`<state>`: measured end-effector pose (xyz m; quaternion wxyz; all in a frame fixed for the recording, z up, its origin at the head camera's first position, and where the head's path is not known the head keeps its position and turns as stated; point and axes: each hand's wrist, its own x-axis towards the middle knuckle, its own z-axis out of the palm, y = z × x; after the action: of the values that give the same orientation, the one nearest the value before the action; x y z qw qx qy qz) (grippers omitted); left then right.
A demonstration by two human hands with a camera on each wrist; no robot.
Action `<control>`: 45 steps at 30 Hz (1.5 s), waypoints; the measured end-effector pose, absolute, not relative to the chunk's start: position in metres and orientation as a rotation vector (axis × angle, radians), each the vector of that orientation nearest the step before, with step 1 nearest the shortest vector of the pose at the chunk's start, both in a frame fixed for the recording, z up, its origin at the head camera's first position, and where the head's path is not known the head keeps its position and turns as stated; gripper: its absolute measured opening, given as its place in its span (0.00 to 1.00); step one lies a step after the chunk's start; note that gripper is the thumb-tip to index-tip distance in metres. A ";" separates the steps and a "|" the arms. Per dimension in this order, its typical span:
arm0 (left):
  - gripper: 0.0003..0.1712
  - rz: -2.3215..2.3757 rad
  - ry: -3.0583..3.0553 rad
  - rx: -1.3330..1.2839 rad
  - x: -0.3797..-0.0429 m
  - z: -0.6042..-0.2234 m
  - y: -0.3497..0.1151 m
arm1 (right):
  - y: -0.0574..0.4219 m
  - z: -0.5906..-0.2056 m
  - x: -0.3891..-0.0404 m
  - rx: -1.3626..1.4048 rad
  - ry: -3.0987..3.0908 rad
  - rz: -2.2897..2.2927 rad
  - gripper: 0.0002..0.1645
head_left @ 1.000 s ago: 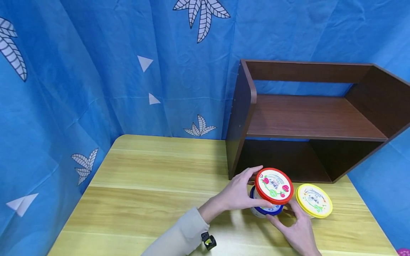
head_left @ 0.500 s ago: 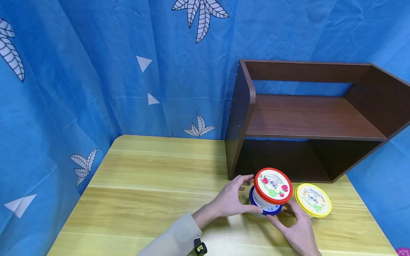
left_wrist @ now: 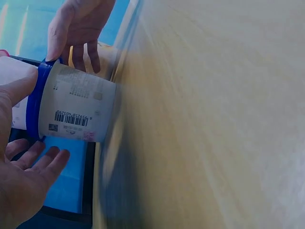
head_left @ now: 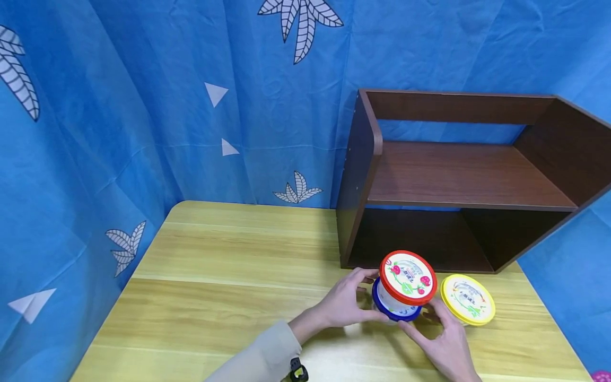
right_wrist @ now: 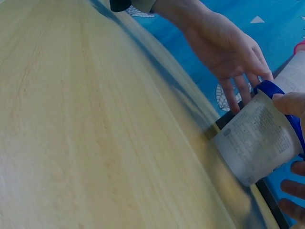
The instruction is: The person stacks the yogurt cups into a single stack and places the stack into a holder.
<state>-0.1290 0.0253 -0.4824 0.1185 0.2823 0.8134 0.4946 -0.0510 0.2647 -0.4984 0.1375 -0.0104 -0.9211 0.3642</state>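
A white tub with a red, strawberry-printed lid (head_left: pixel 408 278) stands on top of a second white tub with a blue lid (head_left: pixel 399 317). My left hand (head_left: pixel 341 303) holds the lower tub at its blue rim, thumb in front and index finger behind. From the other side, my right hand (head_left: pixel 446 342) grips the same rim between thumb and index finger. In the left wrist view the lower tub's body (left_wrist: pixel 78 105) shows a barcode, its base close to the table. The remaining fingers of both hands hang free of it.
Just right of the stack is a tub with a yellow lid (head_left: pixel 468 300), close to my right hand. Behind stands a dark brown two-tier shelf (head_left: pixel 472 175). The wooden table (head_left: pixel 215 286) stretches left, with a blue patterned curtain (head_left: pixel 181 106) at the back.
My left hand has come down off the red-lidded tub to the blue rim below it. The right hand stays at the blue-lidded tub, and the stack has hardly moved.
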 end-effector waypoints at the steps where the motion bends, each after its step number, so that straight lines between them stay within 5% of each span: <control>1: 0.54 1.455 2.369 0.814 -0.129 -0.483 0.026 | 0.265 -0.498 -0.051 -0.033 -2.667 1.058 0.42; 26: 0.52 1.496 2.284 0.719 -0.132 -0.494 0.034 | 0.262 -0.495 -0.050 -0.028 -2.677 1.091 0.40; 45: 0.52 1.471 2.288 0.695 -0.131 -0.493 0.035 | 0.270 -0.472 -0.010 -0.061 -2.499 1.088 0.43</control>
<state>-0.1311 0.0350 -0.4928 0.1662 0.2440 0.8036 0.5168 -0.0101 0.2697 -0.4721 0.2060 -0.0219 -0.8969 0.3906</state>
